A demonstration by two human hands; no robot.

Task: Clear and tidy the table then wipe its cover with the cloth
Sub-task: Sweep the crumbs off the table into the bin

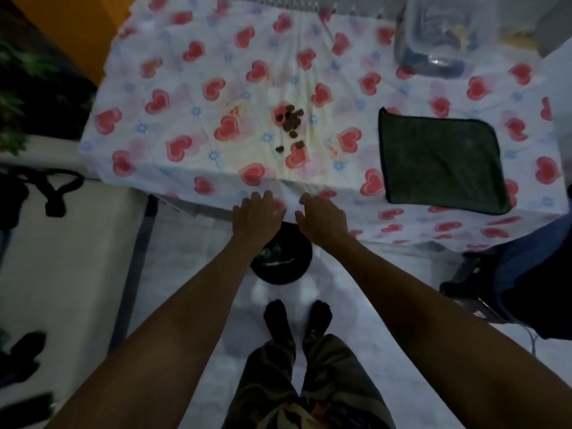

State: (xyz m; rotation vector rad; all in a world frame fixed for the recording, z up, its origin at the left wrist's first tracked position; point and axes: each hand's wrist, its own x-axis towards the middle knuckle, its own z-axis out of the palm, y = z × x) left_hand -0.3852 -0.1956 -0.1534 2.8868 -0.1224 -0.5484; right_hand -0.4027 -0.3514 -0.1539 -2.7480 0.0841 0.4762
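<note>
Both hands at the near edge of the heart-print cover

The cover [216, 66] fills the upper half of the frame: white fabric printed with red-and-pink hearts and small blue flowers, draped over the surface and hanging down its near side. A yellowish stain spreads across its middle, and a scatter of small dark brown crumbs [291, 119] lies on that stain, with a few loose bits just below the main cluster. Small orange smears [235, 111] sit left of the crumbs.

The cloth [439, 159] lies flat on the cover at centre right of the frame, dark green, roughly rectangular with rounded corners and a darker stitched border; its lower edge reaches over the surface's near edge. A clear plastic container [442, 35] stands at the upper right, its contents blurred.

The left hand [255, 216] and right hand [322, 216] are side by side at centre frame, palms down, fingers loosely spread and open, at the hanging front of the cover; whether they touch the fabric cannot be told. Neither holds anything.

Below the hands a dark round bin [291, 267] stands on the pale floor, with something greenish inside. The person's feet in dark socks are at lower centre.

No writing or brand can be read anywhere
</note>
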